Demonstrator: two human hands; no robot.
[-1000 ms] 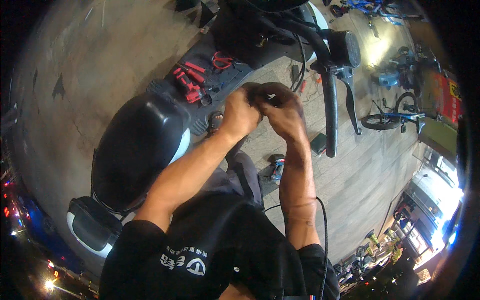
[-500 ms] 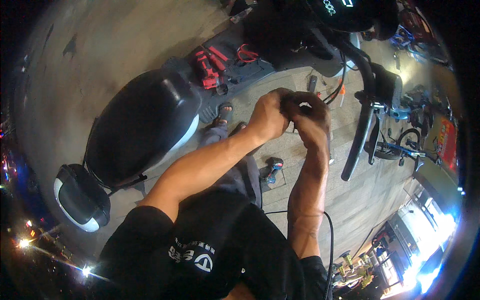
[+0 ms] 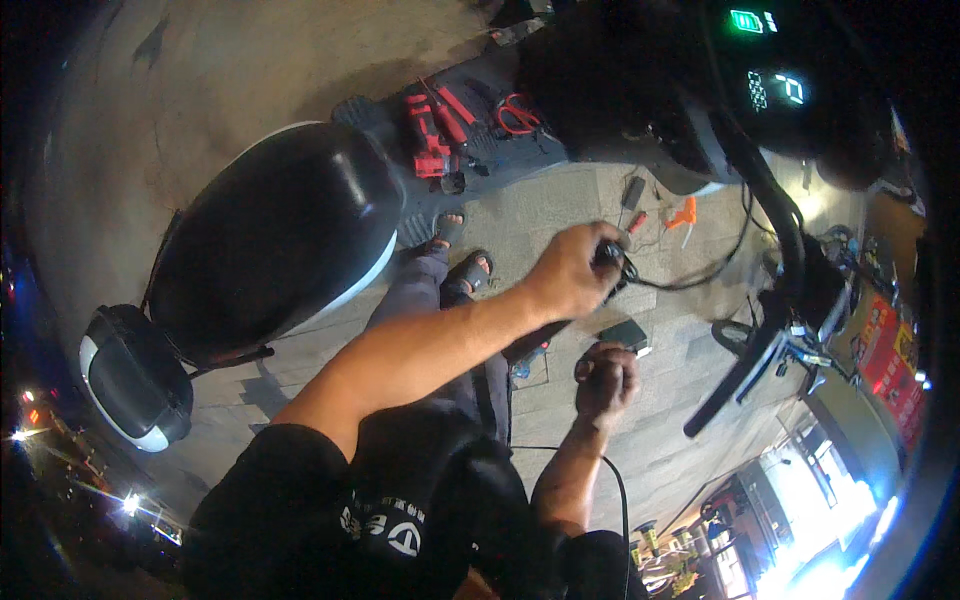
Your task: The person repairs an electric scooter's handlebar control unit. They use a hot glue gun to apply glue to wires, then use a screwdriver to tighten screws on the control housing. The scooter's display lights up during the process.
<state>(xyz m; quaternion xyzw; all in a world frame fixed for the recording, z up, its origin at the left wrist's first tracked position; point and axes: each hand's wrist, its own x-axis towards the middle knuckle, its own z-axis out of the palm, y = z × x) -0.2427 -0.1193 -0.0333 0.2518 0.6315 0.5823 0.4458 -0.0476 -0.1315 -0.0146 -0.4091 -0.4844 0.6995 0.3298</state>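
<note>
My left hand (image 3: 580, 270) is closed around a bunched black cable (image 3: 622, 272). From the fist, its thin strands run right toward the scooter's handlebar (image 3: 790, 240). Lower and nearer to me, my right hand (image 3: 606, 386) is curled shut, apart from the cable; whatever may be between its fingers is hidden. A dark box (image 3: 624, 335) shows on the paving just beyond the right hand. On the scooter's footboard lie a red and black power tool (image 3: 428, 140), a red-handled tool (image 3: 456, 112) and a red looped item (image 3: 517, 115).
The black scooter seat (image 3: 280, 230) and its rear box (image 3: 135, 380) fill the left. A lit display (image 3: 770, 60) tops the handlebar. An orange glue gun (image 3: 683, 213) and a small red tool (image 3: 637, 222) lie on the paving. A person's sandalled foot (image 3: 470, 270) shows below me.
My hands have come apart. The left keeps the black cable and has moved lower; the right has dropped toward me and closed. The view has shifted, showing more of the display.
</note>
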